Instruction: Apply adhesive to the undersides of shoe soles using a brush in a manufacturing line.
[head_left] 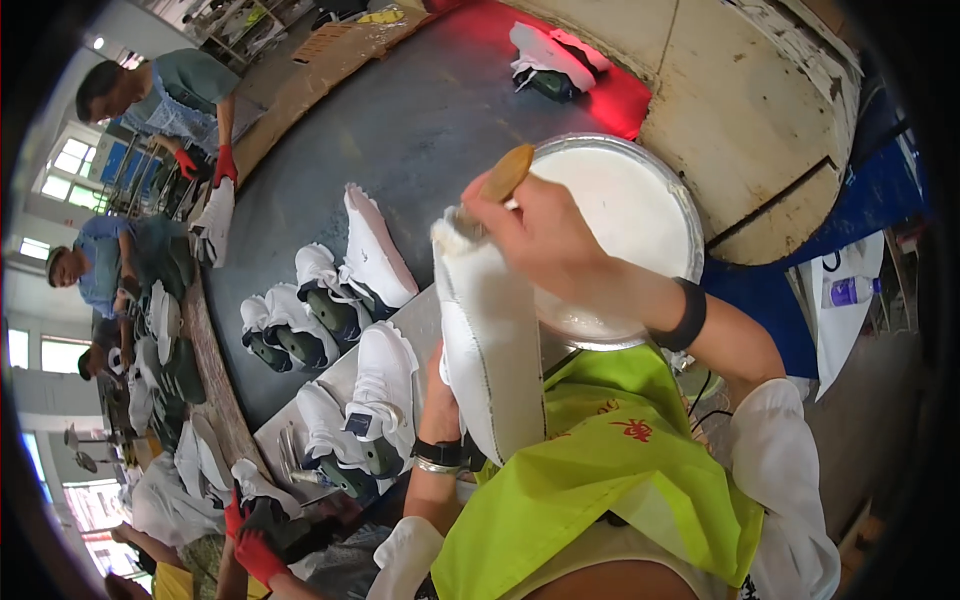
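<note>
A white sneaker (488, 340) is held in front of me with its pale underside turned up. My left hand (440, 395) grips it from behind, and the shoe hides most of those fingers. My right hand (545, 225) is closed around the wooden handle of a brush (512, 172). White bristles touch the upper end of the shoe's underside. Just beyond my right forearm stands a round metal bucket (693, 215) filled with white liquid. Two white sneakers with dark linings, one of them this laced shoe (382, 375), rest left of my left hand.
Several more white sneakers (375, 250) stand on the dark conveyor belt (300, 190). Another pair (555, 60) lies under red light at the far end. A beige machine housing (745, 110) borders the right. Co-workers, some in red gloves (262, 555), handle shoes along the left side.
</note>
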